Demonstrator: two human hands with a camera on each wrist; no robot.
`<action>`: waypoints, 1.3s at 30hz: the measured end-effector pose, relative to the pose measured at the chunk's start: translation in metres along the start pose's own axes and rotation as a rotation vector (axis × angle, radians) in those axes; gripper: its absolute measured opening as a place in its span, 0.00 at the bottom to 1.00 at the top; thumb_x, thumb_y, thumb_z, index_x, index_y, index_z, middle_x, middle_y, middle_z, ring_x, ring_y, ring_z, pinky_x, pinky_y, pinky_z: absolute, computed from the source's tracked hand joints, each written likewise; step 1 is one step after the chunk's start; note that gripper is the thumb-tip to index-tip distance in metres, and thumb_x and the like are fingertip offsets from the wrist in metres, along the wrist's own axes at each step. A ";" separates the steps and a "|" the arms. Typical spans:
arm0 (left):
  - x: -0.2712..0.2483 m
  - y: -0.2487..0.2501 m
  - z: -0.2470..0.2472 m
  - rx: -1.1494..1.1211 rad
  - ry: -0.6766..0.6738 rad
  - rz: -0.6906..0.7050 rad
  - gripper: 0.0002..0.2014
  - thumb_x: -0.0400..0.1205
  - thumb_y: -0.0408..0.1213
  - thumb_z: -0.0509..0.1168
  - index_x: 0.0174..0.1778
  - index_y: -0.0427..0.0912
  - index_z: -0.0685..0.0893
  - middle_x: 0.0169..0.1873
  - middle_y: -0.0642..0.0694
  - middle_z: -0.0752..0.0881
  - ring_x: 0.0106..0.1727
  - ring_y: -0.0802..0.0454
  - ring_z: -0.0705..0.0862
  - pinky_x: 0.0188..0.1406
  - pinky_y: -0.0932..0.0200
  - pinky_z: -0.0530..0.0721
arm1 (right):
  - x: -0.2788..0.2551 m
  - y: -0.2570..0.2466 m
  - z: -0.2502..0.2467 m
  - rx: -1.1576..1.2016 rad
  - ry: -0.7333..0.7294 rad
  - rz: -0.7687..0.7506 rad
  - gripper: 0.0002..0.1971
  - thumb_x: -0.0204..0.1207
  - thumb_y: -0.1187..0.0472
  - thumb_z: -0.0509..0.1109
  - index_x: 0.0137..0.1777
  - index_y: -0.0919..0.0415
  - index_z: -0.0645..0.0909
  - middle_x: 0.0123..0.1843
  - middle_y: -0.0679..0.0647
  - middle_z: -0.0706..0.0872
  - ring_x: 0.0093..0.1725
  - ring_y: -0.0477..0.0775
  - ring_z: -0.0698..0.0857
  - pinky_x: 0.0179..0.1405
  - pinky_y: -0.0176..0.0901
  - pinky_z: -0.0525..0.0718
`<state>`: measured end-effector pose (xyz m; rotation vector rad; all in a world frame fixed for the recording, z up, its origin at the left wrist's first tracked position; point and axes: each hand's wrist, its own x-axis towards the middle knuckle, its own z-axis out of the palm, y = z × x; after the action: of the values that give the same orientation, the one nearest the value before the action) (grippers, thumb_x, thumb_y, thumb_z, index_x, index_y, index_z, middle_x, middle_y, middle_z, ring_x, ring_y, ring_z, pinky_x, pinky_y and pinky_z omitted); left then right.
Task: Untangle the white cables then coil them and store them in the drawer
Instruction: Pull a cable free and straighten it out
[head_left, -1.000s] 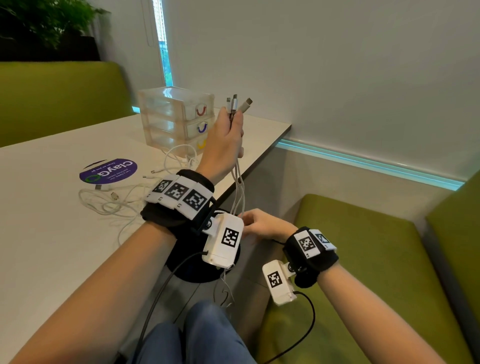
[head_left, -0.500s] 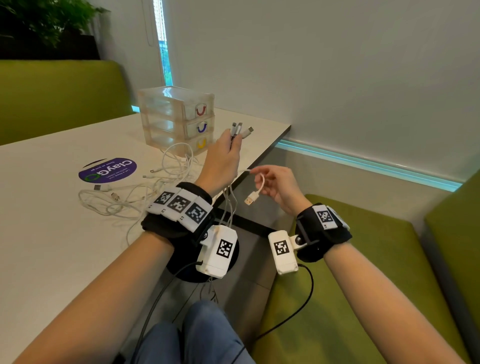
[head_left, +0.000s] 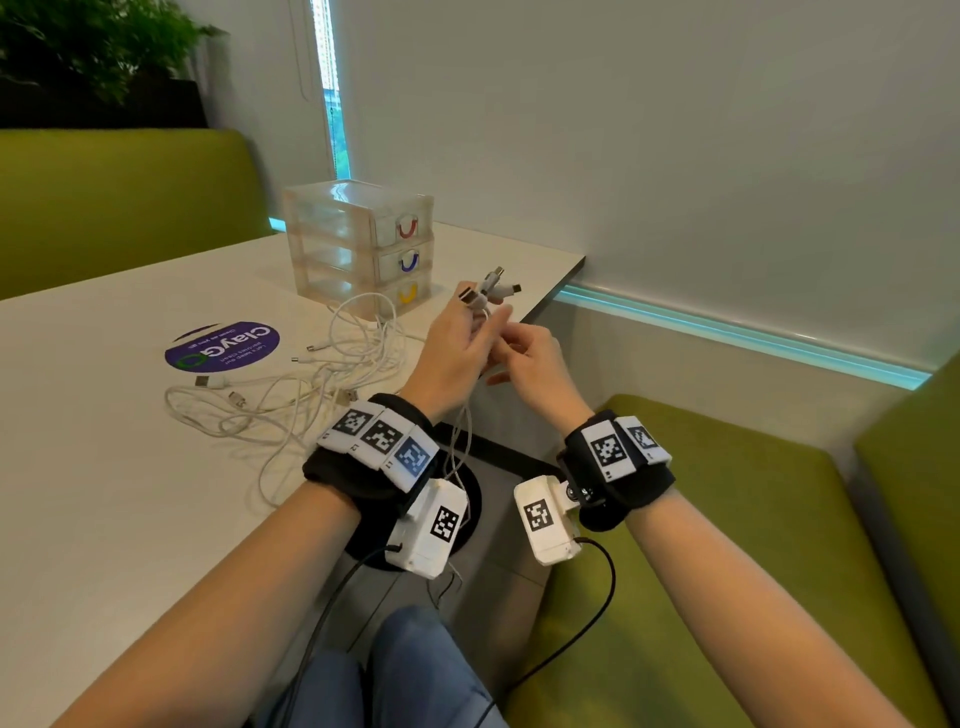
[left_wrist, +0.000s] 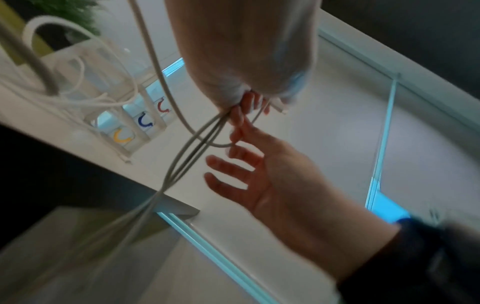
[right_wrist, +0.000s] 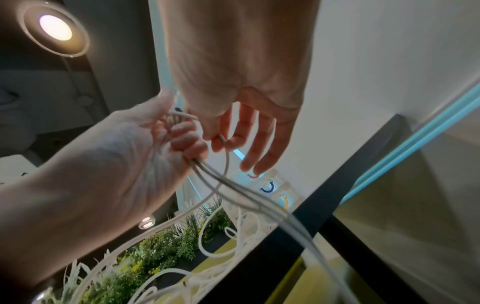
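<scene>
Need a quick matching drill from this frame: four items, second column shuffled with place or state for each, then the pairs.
Items:
1. top drawer handle
2. bottom drawer handle
3. cable plugs
4. ClayGo sticker

Place, colour or state:
A. purple, flat on the table
B. sticking up out of the left hand
C. red
D. yellow

Pairs: 1-C, 2-D, 3-B, 4-A

Side note: the right hand pinches one cable strand beside the left hand; more white cables lie tangled on the table.
</scene>
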<state>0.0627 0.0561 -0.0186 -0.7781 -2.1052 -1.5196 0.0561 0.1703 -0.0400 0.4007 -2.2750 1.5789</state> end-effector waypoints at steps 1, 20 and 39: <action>0.002 0.000 0.001 -0.002 0.053 0.006 0.05 0.86 0.32 0.55 0.47 0.37 0.75 0.29 0.56 0.69 0.27 0.73 0.74 0.31 0.78 0.72 | -0.001 0.000 0.003 -0.003 -0.004 -0.008 0.12 0.81 0.59 0.61 0.43 0.65 0.83 0.37 0.64 0.85 0.38 0.60 0.87 0.37 0.45 0.87; 0.022 0.017 -0.010 -0.038 0.154 -0.046 0.11 0.88 0.39 0.49 0.45 0.39 0.72 0.26 0.53 0.71 0.28 0.59 0.71 0.35 0.60 0.77 | 0.003 0.010 0.021 0.066 0.037 0.049 0.15 0.82 0.58 0.60 0.38 0.66 0.77 0.28 0.48 0.84 0.26 0.41 0.79 0.31 0.41 0.78; 0.040 0.007 -0.038 -0.036 0.319 -0.270 0.15 0.88 0.43 0.47 0.34 0.52 0.67 0.35 0.42 0.73 0.38 0.44 0.73 0.39 0.47 0.76 | 0.012 0.004 0.000 -0.263 -0.370 0.117 0.11 0.64 0.51 0.79 0.40 0.55 0.82 0.28 0.56 0.76 0.31 0.54 0.73 0.36 0.44 0.73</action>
<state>0.0377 0.0289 0.0233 -0.2444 -2.0026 -1.6936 0.0439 0.1708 -0.0381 0.5334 -2.7901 1.3164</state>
